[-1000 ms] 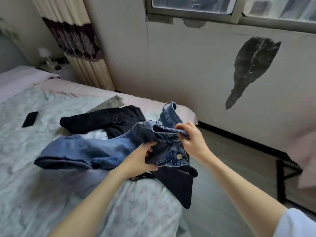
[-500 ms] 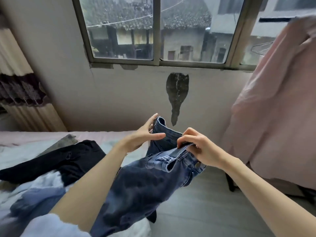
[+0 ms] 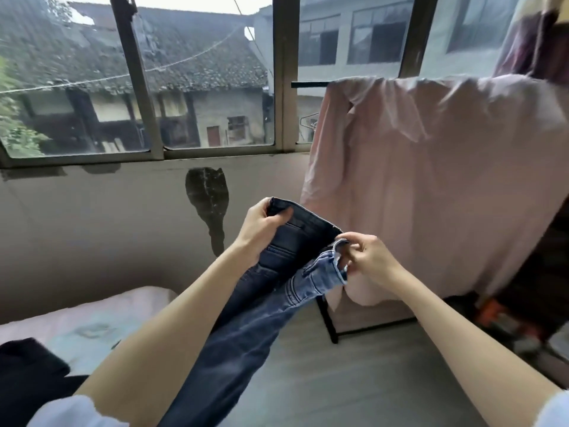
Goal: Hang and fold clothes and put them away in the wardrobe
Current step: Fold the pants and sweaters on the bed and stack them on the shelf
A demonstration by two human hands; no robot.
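A pair of blue jeans (image 3: 246, 322) hangs in the air in front of me, waistband up, legs trailing down toward the bed. My left hand (image 3: 261, 224) grips the left end of the dark waistband, thumb over the top edge. My right hand (image 3: 368, 257) pinches the right end of the waistband near the lighter denim. The waistband is stretched between the two hands. A black garment (image 3: 27, 374) lies on the bed at the lower left.
A pink cloth (image 3: 440, 186) drapes over a black clothes rack (image 3: 328, 318) at the right. The bed (image 3: 101, 322) with pink edge sits lower left. Grey floor (image 3: 338, 380) lies below. A window (image 3: 200, 81) fills the wall ahead, with a dark patch beneath it.
The jeans have been lifted off the bed and raised. My left hand moved from an open touch to a grip on the waistband. The view has tilted up and turned right.
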